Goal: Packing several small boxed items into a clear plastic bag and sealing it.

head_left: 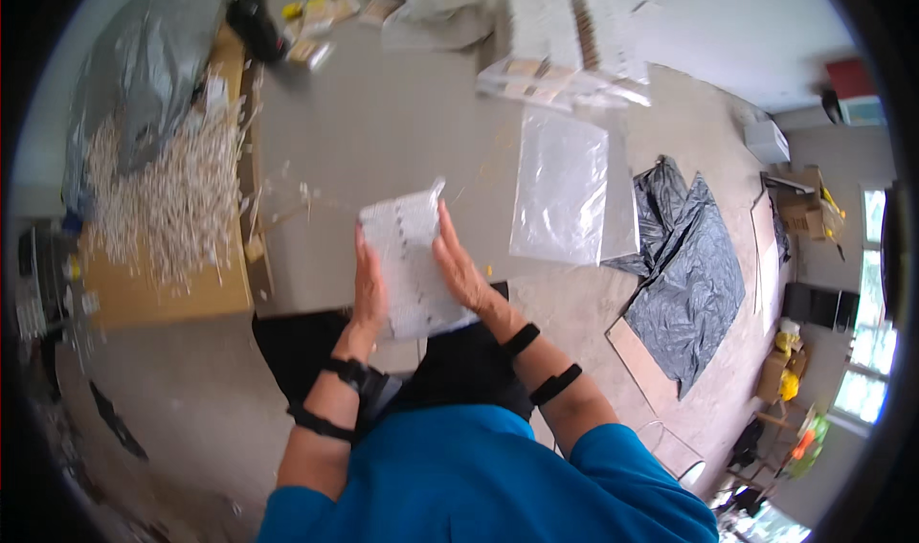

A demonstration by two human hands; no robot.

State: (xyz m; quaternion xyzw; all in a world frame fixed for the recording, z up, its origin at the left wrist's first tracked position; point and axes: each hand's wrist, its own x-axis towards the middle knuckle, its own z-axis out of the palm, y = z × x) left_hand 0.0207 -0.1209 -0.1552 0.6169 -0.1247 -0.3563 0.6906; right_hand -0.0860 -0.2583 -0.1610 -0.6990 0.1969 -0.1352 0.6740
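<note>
Packet (414,265) of clear plastic, flat and filled with small whitish pieces, sits between the two hands above the lap, tilted with its top corner away from the body. It looks light and limp: the film is glossy and probably slippery, and the loose fill would likely shift and sag if it were taken by one corner. The long side edges, where the fingers already lie, seem the safest place to hold it, with support under the lower end.

Left hand (369,299) comes up from the lower edge with the wrist bent back, fingers straight and close together, pressed along the packet's left edge; the thumb is hidden behind the film. Right hand (461,273) mirrors it on the other side, fingers extended flat along the right edge and pointing up toward the top corner, palm turned inward. Neither hand is curled into a fist; both clasp the packet by flat pressure from the sides. Dark straps circle both wrists and forearms.

Beyond the fingertips a larger clear bag (565,193) lies on the floor, and farther right a black sheet (691,275). Left of the left fingers, a cardboard tray (168,284) carries a heap of small white sticks (172,198).
</note>
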